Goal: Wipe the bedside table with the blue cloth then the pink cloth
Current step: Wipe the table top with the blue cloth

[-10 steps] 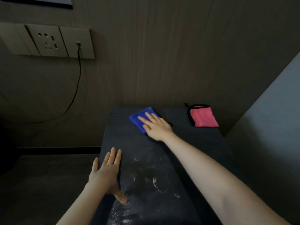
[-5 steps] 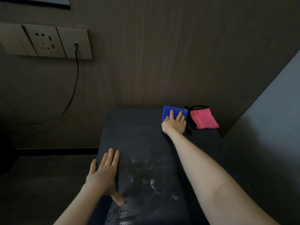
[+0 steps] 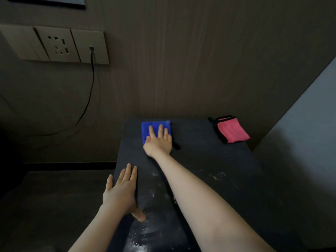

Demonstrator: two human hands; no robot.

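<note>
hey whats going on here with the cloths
A person is wiping a dark bedside table. The right hand presses flat on the blue cloth near the table's back edge, while the left hand rests flat on the left edge. The pink cloth lies untouched at the back right corner. Pale smears show on the near part of the top.

The scene is dim and underexposed. Beyond the left hand the wall and floor sink into near-black shadow. Just right of that hand, wet patches on the dark table top catch a faint glare. The picture is slightly soft and grainy, and straight lines lean towards the edges from wide-angle distortion.
</note>
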